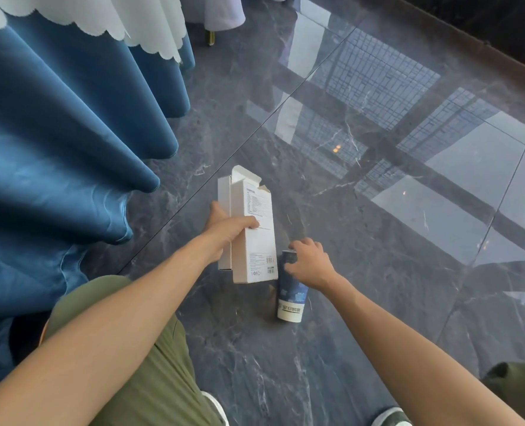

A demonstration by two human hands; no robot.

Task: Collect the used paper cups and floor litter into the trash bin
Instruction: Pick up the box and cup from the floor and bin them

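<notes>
Left hand [224, 232] stretched forward, gripping white box [253, 232] with flap open. Right hand [309, 262] reaches down, fingers clamped around blue cup [292, 295] above floor [378, 272].

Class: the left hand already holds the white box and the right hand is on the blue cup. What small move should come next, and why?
Probably lift the blue paper cup clear of the floor: the right hand grips its top, and the left hand already holds the white box. No bin is visible yet.

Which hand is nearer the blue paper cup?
Right. The right hand is closed on the top of the cup; the left hand is off to its left, holding the white box.
</notes>
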